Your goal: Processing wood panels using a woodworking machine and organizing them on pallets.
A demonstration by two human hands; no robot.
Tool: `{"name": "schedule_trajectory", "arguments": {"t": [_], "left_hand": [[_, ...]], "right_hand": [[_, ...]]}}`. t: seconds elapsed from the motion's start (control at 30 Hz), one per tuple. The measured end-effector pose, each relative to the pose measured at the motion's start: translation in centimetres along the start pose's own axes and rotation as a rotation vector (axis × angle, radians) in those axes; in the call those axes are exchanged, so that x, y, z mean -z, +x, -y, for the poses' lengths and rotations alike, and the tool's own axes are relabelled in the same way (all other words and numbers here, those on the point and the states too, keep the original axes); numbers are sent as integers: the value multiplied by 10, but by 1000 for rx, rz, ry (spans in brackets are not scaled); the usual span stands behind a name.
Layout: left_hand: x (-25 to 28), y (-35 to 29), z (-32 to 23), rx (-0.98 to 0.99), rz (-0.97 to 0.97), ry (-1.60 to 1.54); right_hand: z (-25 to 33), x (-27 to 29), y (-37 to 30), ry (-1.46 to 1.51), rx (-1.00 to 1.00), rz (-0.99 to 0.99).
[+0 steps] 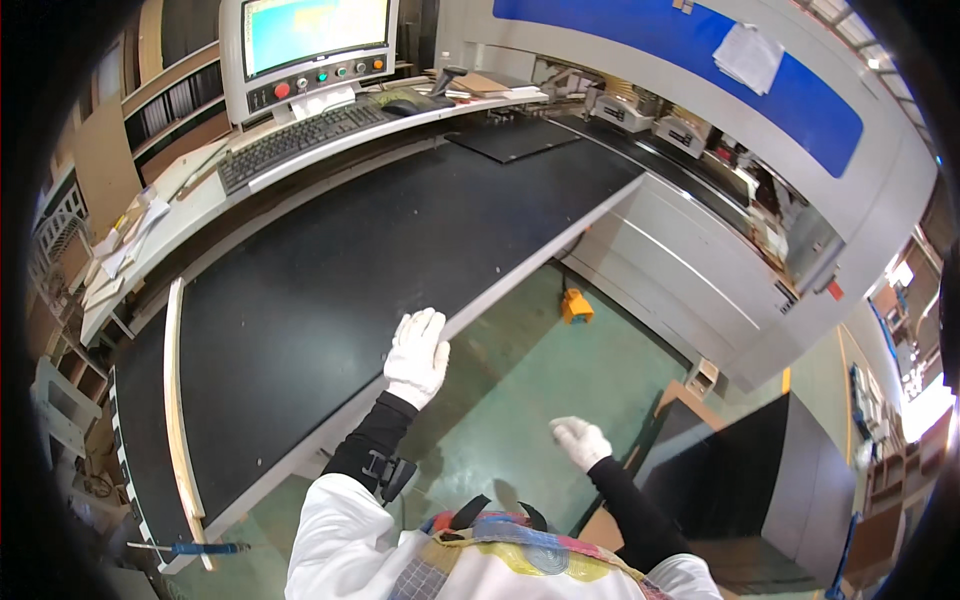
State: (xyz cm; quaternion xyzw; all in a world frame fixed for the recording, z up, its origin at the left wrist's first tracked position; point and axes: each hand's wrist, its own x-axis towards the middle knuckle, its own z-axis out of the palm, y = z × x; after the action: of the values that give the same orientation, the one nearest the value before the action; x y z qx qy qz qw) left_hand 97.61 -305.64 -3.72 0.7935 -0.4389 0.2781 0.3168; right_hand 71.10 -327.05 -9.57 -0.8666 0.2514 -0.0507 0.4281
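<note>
My left hand [417,358], in a white glove, lies flat on the near edge of a long black table surface [330,270]. Its fingers are stretched out and close together, with nothing in them. My right hand [581,443], also in a white glove, hangs in the air over the green floor, apart from the table. Its fingers are loosely curled and no object shows in them. A smaller black panel [515,138] lies at the far end of the table, by the machine.
A monitor [315,40], a keyboard [300,140] and a handheld scanner [447,80] sit on a shelf behind the table. A grey-blue machine [690,270] stands at the right. Below are a yellow foot pedal [576,306] and stacked dark panels [720,470]. A wooden strip [176,400] crosses the table's left end.
</note>
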Motion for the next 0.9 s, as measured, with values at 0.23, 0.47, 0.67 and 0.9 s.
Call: {"name": "schedule_trajectory", "arguments": {"t": [0.23, 0.47, 0.67, 0.9], "left_hand": [[-59, 38, 0, 215, 165, 320], [-88, 60, -16, 390, 45, 654], [-109, 60, -20, 571, 71, 912], [-117, 63, -21, 620, 125, 1060]], "right_hand": [[53, 85, 238, 3, 435, -190], [68, 125, 548, -122, 801, -394], [76, 138, 706, -350, 679, -291], [104, 141, 775, -462, 778, -220]]}}
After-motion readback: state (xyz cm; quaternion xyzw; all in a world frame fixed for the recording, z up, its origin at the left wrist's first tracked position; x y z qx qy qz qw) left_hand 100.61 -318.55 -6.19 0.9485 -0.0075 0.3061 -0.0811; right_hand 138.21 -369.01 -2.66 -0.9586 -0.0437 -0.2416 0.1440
